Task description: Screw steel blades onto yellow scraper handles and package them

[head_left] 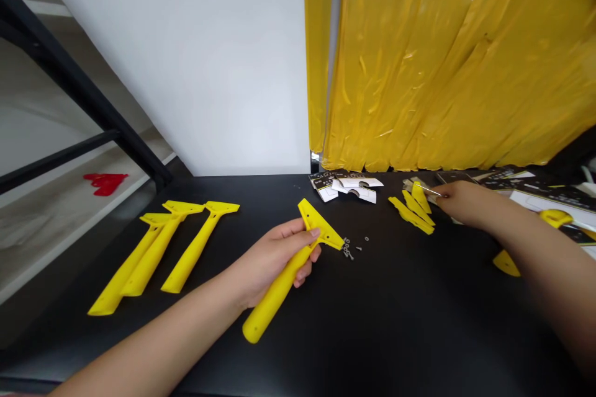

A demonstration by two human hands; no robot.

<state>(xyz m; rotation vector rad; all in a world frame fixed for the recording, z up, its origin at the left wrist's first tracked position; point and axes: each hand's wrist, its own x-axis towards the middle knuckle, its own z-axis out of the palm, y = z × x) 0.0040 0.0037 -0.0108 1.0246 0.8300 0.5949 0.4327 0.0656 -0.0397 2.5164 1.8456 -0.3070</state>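
Observation:
My left hand (pixel 284 254) is closed around a yellow plastic scraper handle (pixel 274 301), its wide triangular head up and its grip pointing down toward me. The thumb presses on the neck. Just right of the head lies a small cluster of screws and nuts (pixel 347 248). Over on the right, my right hand (pixel 459 198) is closed at several small yellow plastic pieces (pixel 414 211). A thin metal rod (pixel 431 190) sticks out from its fingers; the rest of it is hidden. Whether the fingers touch the yellow pieces, I cannot tell.
Three more yellow scraper handles (pixel 195 254) lie at the left of the black table (pixel 372 335). White and black cards (pixel 354 189) sit at the back. Printed packaging (pixel 544 195) and a yellow piece (pixel 506 263) are at right. A red item (pixel 106 184) rests on a shelf.

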